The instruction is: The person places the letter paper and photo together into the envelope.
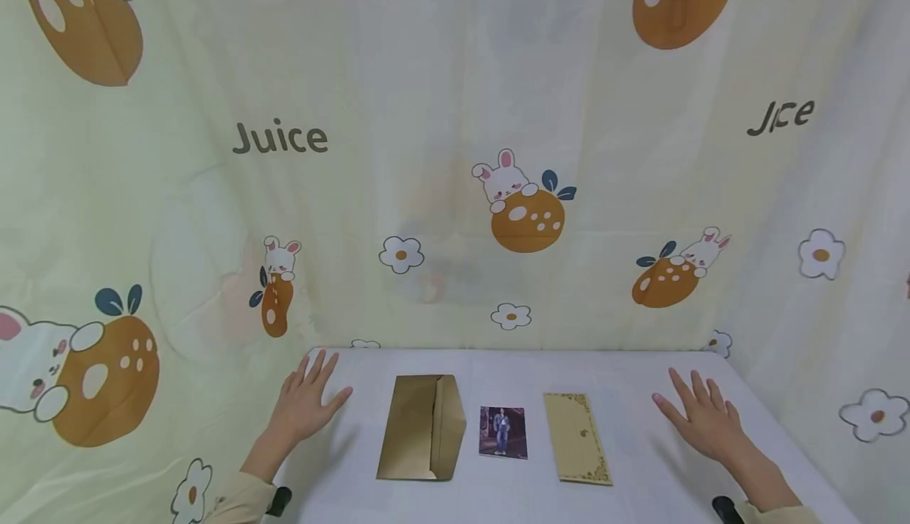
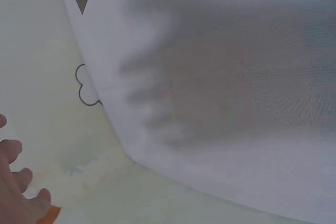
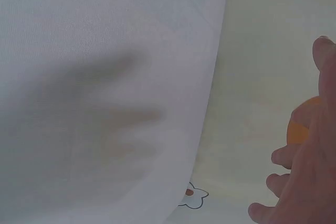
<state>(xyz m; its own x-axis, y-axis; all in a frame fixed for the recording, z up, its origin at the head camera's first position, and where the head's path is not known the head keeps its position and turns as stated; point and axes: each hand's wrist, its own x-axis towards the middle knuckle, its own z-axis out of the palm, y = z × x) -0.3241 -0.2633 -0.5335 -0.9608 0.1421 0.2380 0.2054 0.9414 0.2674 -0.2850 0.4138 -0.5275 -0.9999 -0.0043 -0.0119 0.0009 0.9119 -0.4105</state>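
My left hand (image 1: 306, 401) is held with fingers spread over the left side of the table, holding nothing. On the right side my right hand (image 1: 704, 421) is likewise spread and holds nothing. Between them lie three flat things in a row. Nearest the left hand is a gold envelope (image 1: 408, 429) with its pointed flap turned to the right. A small photo (image 1: 502, 432) of a standing person lies in the middle. Nearest the right hand is a pale gold card (image 1: 577, 439) with an ornamental border. Both wrist views show shadows of spread fingers on the cloth.
A white cloth covers the table (image 1: 512, 374). Behind it and at the sides hangs a pale curtain (image 1: 426, 97) printed with rabbits, oranges, flowers and the word Juice. A dark band (image 1: 280, 501) sits at the left wrist, another (image 1: 727, 510) at the right.
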